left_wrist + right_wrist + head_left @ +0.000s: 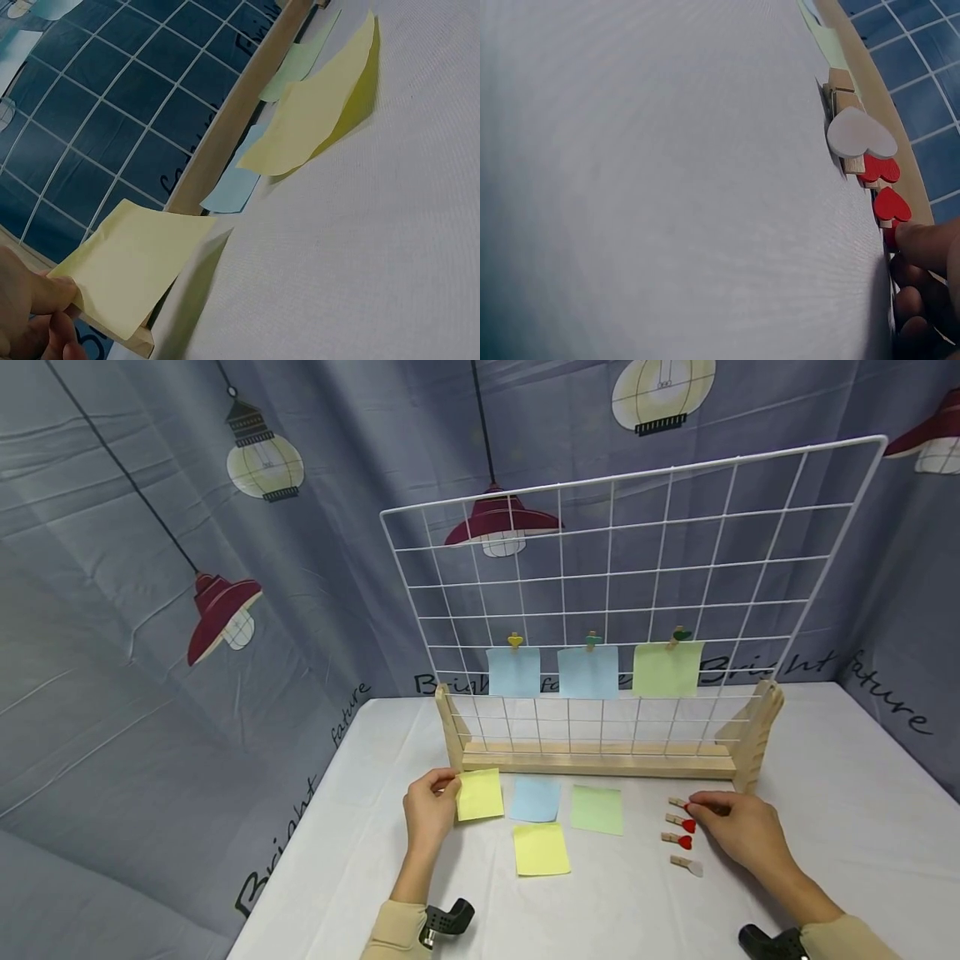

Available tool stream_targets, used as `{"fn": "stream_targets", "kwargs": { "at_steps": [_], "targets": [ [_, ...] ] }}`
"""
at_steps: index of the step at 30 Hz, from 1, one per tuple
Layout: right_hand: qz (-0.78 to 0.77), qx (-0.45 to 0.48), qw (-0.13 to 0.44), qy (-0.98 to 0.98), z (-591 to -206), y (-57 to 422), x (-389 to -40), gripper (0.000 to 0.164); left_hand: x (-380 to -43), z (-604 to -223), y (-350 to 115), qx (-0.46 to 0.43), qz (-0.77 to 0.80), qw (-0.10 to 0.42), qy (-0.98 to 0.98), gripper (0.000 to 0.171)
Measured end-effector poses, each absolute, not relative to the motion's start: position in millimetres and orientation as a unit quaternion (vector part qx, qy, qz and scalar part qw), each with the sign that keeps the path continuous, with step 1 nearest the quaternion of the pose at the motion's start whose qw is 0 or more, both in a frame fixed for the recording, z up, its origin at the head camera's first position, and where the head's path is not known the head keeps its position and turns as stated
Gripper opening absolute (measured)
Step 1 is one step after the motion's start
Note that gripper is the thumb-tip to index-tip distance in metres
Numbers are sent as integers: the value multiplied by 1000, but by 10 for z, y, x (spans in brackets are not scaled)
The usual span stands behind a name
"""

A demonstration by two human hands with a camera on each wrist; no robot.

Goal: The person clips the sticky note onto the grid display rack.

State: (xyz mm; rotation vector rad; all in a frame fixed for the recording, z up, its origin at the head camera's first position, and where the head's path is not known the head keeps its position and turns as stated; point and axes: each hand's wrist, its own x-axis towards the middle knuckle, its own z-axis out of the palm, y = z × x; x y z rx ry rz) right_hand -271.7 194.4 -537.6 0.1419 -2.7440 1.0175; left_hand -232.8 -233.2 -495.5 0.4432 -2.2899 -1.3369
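My left hand (429,808) pinches a yellow sticky note (480,795) by its left edge. In the left wrist view that note (139,262) is lifted at a slant, with a shadow below. At the right, my right hand (738,827) has thumb and finger on the farthest clothespin (678,802), whose red heart (890,237) is partly hidden by the fingertips. Nearer me in the same column lie two more red-heart clothespins (681,822) and one with a white heart (686,865). Between the hands lie a blue note (536,799), a green note (597,810) and another yellow note (542,850).
A white wire grid (585,577) stands in a wooden base (600,764) behind the notes. Clipped on it are two blue notes (514,672) and a green note (667,670), each under a heart clothespin. A lamp-patterned curtain (337,568) hangs behind the white-covered table (615,910).
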Motion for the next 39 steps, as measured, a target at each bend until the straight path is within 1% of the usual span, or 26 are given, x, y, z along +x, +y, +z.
{"fn": "stream_targets", "kwargs": {
  "at_steps": [5, 16, 24, 33, 35, 39],
  "targets": [
    [343, 44, 99, -933, -5390, 1948, -2734, 17, -2325, -4958, -2335, 161, -480, 230, -831, 12],
    [349, 40, 94, -931, -5351, 1950, -2711, 12, -2325, -4971, -2331, 165, -478, 225, -833, 16],
    [373, 24, 95, -922, -5303, 1948, -2678, 13, -2330, -4990, -2337, 170, -474, 228, -834, 9],
    [405, -27, 89, -910, -5261, 1969, -2645, 25, -2338, -4991, -2354, 166, -469, 236, -835, 6],
    [408, -26, 92, -908, -5245, 1974, -2645, 24, -2340, -4995, -2356, 163, -466, 239, -836, 5],
    [403, 6, 104, -909, -5205, 1979, -2636, 18, -2347, -5011, -2358, 163, -463, 244, -836, 5]
  ]
}}
